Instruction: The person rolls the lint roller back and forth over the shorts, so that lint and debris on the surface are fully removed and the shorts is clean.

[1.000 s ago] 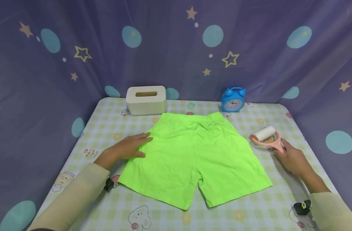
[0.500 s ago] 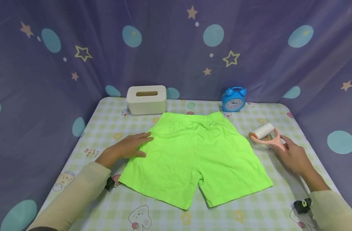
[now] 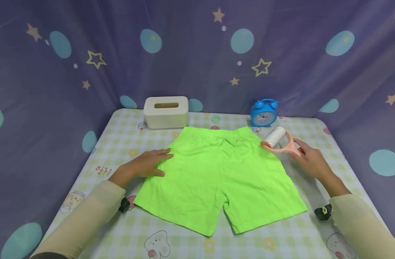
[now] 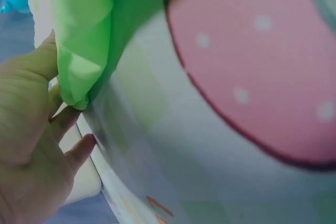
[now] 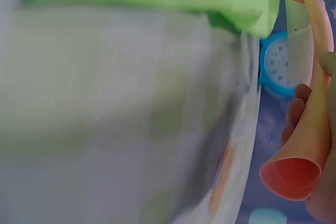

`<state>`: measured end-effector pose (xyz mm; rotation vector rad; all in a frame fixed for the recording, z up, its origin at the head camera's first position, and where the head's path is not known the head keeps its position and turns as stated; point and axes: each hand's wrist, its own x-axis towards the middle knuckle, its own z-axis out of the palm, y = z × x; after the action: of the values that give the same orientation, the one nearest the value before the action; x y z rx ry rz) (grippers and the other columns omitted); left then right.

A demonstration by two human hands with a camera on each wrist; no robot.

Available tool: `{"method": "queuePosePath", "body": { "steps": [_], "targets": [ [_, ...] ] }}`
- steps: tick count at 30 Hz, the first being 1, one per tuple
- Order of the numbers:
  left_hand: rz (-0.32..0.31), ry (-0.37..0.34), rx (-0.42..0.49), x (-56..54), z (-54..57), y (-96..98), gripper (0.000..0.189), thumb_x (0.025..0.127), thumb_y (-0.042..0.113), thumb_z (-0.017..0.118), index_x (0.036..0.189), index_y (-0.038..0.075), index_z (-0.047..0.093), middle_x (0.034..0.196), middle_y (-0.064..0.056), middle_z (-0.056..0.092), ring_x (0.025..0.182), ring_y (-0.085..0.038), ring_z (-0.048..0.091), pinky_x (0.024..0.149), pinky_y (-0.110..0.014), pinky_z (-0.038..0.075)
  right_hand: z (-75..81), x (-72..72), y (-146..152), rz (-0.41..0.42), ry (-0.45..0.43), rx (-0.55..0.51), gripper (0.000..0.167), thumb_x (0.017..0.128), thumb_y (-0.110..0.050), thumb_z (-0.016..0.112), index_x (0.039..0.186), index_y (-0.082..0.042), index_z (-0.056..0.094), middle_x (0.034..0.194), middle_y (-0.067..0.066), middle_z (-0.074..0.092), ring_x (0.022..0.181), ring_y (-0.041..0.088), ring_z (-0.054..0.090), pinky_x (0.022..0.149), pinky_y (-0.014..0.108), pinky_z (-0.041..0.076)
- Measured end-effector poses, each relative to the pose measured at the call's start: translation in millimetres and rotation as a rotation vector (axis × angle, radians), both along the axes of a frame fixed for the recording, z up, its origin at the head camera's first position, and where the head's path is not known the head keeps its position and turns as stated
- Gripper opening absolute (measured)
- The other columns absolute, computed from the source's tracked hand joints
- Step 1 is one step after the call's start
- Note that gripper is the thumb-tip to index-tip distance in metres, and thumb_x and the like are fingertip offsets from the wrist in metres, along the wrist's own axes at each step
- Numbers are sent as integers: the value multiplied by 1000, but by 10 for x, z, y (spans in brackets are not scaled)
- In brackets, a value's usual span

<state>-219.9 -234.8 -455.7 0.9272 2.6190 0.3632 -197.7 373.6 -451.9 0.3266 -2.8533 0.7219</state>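
Note:
Neon green shorts [image 3: 200, 172] lie spread on the table, waistband toward the back. My left hand [image 3: 145, 163] rests with spread fingers on their left edge; in the left wrist view its fingers [image 4: 65, 121] lie along the green cloth [image 4: 86, 40]. My right hand [image 3: 312, 160] grips the pink handle of a lint roller [image 3: 275, 138]. The white roll overlaps the upper right side of the shorts in the head view. Seen from the right wrist, the lint roller [image 5: 307, 124] shows its hollow handle end, with fingers [image 5: 295, 114] curled round it.
A white tissue box [image 3: 166, 113] stands at the back left and a blue alarm clock [image 3: 263, 113] at the back right. Between them lies a small green ring [image 3: 215, 119]. A patterned curtain [image 3: 197, 54] closes off the table's back and sides.
My right hand has lifted the lint roller and carried it left and toward the back, to the shorts' right edge. The left hand has stayed in place on the shorts.

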Motion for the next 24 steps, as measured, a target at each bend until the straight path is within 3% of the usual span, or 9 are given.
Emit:
{"method": "queuePosePath", "body": {
  "steps": [6,9,18,24],
  "targets": [
    [6,-23,-50,2,14,23,78,94,38,73,160,15,37,169,-12,27,152,-41,30,119,-60,33,10,-203,-323,52,-52,-14,63,102,-38,62,154,-7,44,72,4,60,51,9,43,49,27,36],
    [15,-40,-60,-4,13,29,79,94,37,73,160,15,35,170,-11,24,153,-40,28,120,-60,31,20,-300,-491,119,-55,-21,62,103,-36,62,154,-7,44,73,3,62,50,9,44,49,27,38],
    [29,-55,-66,26,-23,-21,80,95,36,72,161,16,33,170,-11,22,155,-40,25,121,-61,29,7,-564,-1090,326,-75,-67,60,102,-32,64,153,-5,46,57,-4,42,45,3,31,48,25,32],
    [12,-31,-46,16,-27,-6,80,95,36,72,161,15,33,170,-12,22,154,-40,26,121,-59,30,69,-760,-1516,430,-81,-1,62,102,-38,62,153,-7,47,54,-8,38,43,5,25,47,24,26]
  ]
}}
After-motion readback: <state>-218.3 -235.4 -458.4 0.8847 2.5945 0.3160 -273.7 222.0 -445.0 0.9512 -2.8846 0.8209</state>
